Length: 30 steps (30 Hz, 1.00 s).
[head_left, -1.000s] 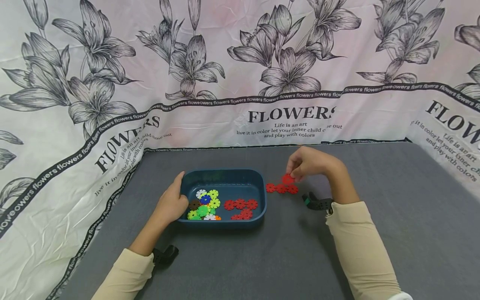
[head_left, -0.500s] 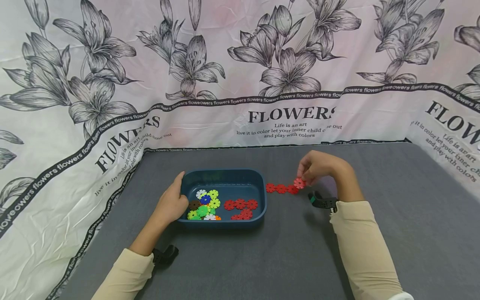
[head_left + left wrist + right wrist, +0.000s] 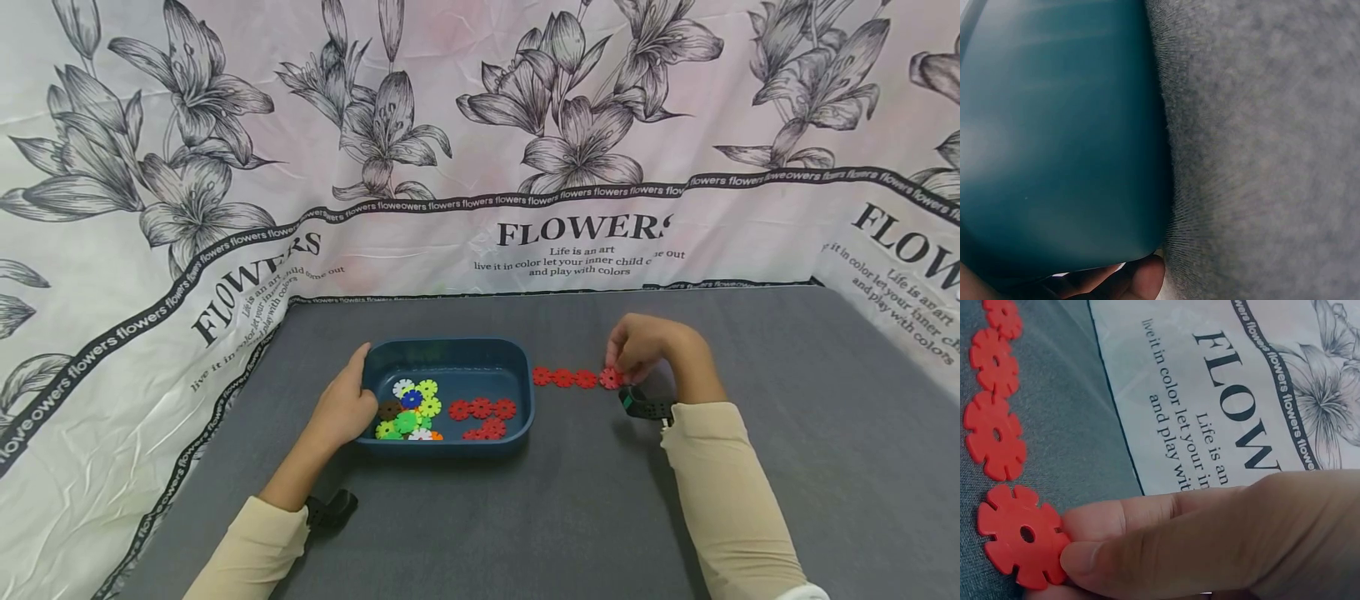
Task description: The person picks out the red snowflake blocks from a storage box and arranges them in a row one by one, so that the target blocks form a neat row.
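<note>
My right hand [image 3: 654,343] pinches a red notched plastic disc [image 3: 611,378] between thumb and fingers. This disc [image 3: 1007,528] lies flat at the right end of a straight row of red discs [image 3: 562,378] on the grey cloth, its edge right by its neighbour's. My left hand [image 3: 345,407] grips the left end of a dark blue rectangular tub [image 3: 442,450], thumb along the rim. In the left wrist view, fingertips [image 3: 1147,278] show at the end of the tub's wall [image 3: 1066,156].
Inside the tub, several red discs [image 3: 481,407] lie on the right. A mixed heap of green discs [image 3: 406,422], with yellow, white, blue, brown and orange ones, sits on the left. A flower-printed cloth [image 3: 585,242] rises behind the grey table surface [image 3: 480,533].
My right hand has moved right and a little nearer, bringing its red disc from above the row down to the row's right end. The left hand and tub have stayed put.
</note>
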Available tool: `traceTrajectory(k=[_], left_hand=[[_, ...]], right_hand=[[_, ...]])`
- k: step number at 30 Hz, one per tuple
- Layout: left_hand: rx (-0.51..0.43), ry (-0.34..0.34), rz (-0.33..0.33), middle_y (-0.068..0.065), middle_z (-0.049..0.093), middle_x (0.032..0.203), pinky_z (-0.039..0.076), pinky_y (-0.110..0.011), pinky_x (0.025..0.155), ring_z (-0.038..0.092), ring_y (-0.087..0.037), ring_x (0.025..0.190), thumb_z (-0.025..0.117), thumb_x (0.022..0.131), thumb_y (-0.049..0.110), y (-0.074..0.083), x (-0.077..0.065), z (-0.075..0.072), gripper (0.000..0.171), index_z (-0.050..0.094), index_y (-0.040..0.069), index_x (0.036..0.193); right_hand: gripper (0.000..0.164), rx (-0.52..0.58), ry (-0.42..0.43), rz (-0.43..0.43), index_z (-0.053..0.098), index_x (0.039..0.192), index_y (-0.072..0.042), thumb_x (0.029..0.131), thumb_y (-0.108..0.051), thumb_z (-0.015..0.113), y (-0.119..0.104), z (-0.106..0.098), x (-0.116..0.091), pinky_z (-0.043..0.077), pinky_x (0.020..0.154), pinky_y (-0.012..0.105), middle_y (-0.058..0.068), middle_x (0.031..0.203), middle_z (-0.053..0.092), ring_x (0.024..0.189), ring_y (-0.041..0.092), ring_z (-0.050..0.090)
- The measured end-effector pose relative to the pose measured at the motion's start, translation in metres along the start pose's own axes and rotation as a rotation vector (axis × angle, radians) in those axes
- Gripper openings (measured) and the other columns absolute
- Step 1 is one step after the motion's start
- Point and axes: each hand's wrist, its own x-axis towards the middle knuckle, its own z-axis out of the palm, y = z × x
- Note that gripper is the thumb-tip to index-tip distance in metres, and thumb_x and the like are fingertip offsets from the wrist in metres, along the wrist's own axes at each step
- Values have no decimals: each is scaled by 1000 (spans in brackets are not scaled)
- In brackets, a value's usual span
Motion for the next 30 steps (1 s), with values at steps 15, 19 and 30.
traceTrajectory(k=[15, 19, 30], left_hand=[[7, 0, -13, -24, 32, 156, 36, -40, 59, 27, -18, 52, 37, 88, -1, 1, 1, 1, 78, 10, 4, 161], [7, 2, -14, -24, 34, 155, 36, -40, 60, 27, -18, 52, 37, 87, -1, 1, 0, 1, 78, 10, 4, 161], [-3, -4, -15, -24, 30, 157, 38, -41, 60, 29, -18, 52, 37, 88, -1, 1, 0, 0, 79, 9, 5, 161]], right_hand=[[12, -59, 37, 32, 69, 88, 4, 84, 10, 60, 0, -1, -1, 57, 67, 36, 9, 78, 66, 69, 20, 64], [13, -104, 64, 10, 69, 86, 3, 84, 9, 58, -7, -2, -4, 56, 66, 37, 9, 76, 66, 69, 20, 63], [12, -302, 226, -221, 74, 97, -1, 90, -6, 66, -57, 4, -17, 53, 71, 42, 6, 90, 68, 80, 23, 62]])
